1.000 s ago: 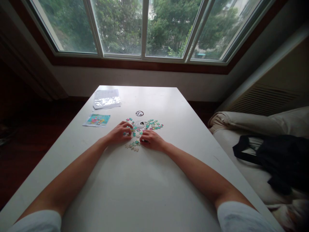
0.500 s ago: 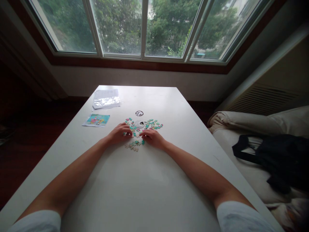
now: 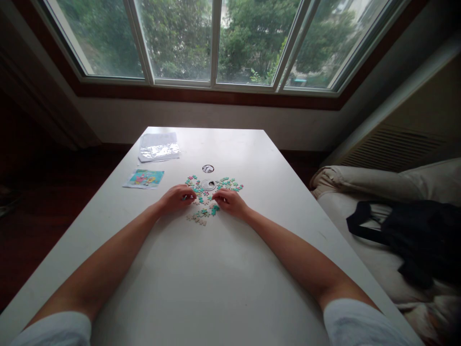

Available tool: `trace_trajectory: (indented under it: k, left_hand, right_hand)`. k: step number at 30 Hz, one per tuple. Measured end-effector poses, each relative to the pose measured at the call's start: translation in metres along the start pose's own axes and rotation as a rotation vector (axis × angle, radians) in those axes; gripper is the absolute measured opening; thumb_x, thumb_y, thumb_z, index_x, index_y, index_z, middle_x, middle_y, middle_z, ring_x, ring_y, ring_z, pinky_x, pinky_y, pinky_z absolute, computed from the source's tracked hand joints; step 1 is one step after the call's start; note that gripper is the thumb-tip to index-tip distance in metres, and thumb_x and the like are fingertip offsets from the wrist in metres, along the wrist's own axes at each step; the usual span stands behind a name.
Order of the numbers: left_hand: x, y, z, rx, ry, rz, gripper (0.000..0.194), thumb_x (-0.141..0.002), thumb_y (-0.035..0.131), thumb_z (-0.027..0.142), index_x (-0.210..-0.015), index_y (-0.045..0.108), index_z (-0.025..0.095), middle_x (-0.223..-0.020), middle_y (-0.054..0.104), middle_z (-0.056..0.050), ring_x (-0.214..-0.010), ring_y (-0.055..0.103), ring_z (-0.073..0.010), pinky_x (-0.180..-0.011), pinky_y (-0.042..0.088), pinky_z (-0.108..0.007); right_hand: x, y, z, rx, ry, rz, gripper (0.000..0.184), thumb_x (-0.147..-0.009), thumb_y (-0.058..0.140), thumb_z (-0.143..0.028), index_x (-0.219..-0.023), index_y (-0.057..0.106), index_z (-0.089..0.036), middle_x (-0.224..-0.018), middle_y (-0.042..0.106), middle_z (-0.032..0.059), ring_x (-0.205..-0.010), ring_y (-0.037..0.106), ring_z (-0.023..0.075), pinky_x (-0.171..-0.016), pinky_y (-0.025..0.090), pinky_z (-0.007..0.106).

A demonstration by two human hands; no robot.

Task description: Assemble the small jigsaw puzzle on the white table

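Note:
Small jigsaw puzzle pieces (image 3: 226,182), green, pink and beige, lie scattered around a round tin (image 3: 208,185) on the white table. My left hand (image 3: 177,197) rests at the left edge of the scatter, its fingers curled and the fingertips together. Across from it, my right hand (image 3: 231,202) is at the right edge, thumb and fingers pinched over the pieces. Anything within either pinch is too small or hidden to make out. Nearer to me, between the hands, sits a group of joined-looking pieces (image 3: 198,220).
A round lid-like disc (image 3: 208,168) lies beyond the tin. To the left are a colourful picture sheet (image 3: 146,179) and papers with a clear plastic bag (image 3: 159,148). A sofa (image 3: 334,206) with a black bag (image 3: 421,235) stands right of the table (image 3: 216,283).
My right hand has shifted slightly right, uncovering green pieces near its fingertips. My left hand has drawn back a little to the left. The gap between them is wider.

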State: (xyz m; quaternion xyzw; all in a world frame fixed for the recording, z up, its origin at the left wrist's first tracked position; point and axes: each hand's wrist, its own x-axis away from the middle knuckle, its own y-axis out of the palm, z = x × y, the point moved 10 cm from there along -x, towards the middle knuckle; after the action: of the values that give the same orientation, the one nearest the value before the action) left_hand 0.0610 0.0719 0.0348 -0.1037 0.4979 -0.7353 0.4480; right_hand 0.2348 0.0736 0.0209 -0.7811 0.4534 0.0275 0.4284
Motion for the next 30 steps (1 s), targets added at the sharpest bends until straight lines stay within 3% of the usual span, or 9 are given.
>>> trace_trajectory:
  k: [8, 16, 21, 30]
  left_hand:
    - [0.003, 0.001, -0.015, -0.018, -0.042, -0.029, 0.017, -0.088, 0.060, 0.029, -0.092, 0.075, 0.023, -0.071, 0.065, 0.002, -0.063, 0.053, -0.0106, -0.066, 0.043, -0.022]
    - [0.003, 0.001, -0.025, 0.037, -0.114, -0.083, 0.025, -0.092, 0.058, 0.037, -0.095, 0.077, 0.021, -0.068, 0.069, 0.002, -0.060, 0.056, -0.0098, -0.063, 0.042, -0.020]
    - [0.005, 0.007, -0.023, -0.003, -0.100, -0.136, 0.024, -0.092, 0.057, 0.035, -0.095, 0.077, 0.022, -0.065, 0.064, 0.003, -0.058, 0.053, -0.0089, -0.062, 0.038, -0.020]
    - [0.004, 0.008, -0.010, -0.125, -0.074, -0.137, 0.018, -0.087, 0.060, 0.034, -0.089, 0.073, 0.022, -0.061, 0.054, 0.005, -0.057, 0.045, -0.0091, -0.060, 0.032, -0.022]
  right_hand:
    - [0.004, 0.002, -0.017, 0.229, -0.104, -0.180, 0.003, -0.086, 0.064, -0.021, -0.088, 0.063, -0.021, -0.077, 0.058, -0.0005, -0.074, 0.051, 0.0143, -0.070, 0.039, 0.024]
    - [0.004, -0.004, -0.010, 0.258, -0.078, -0.192, 0.025, -0.069, 0.053, -0.002, -0.085, 0.060, -0.021, -0.079, 0.058, -0.0005, -0.071, 0.049, 0.0143, -0.066, 0.034, 0.024]
    - [0.002, -0.011, -0.007, 0.319, -0.037, -0.137, 0.018, -0.076, 0.056, -0.008, -0.087, 0.060, -0.021, -0.076, 0.058, 0.0000, -0.072, 0.050, 0.0159, -0.068, 0.035, 0.025]
    - [0.002, -0.011, -0.003, 0.528, 0.026, -0.190, 0.007, -0.084, 0.064, -0.024, -0.082, 0.058, -0.022, -0.083, 0.064, 0.0025, -0.080, 0.054, 0.0183, -0.071, 0.034, 0.028]
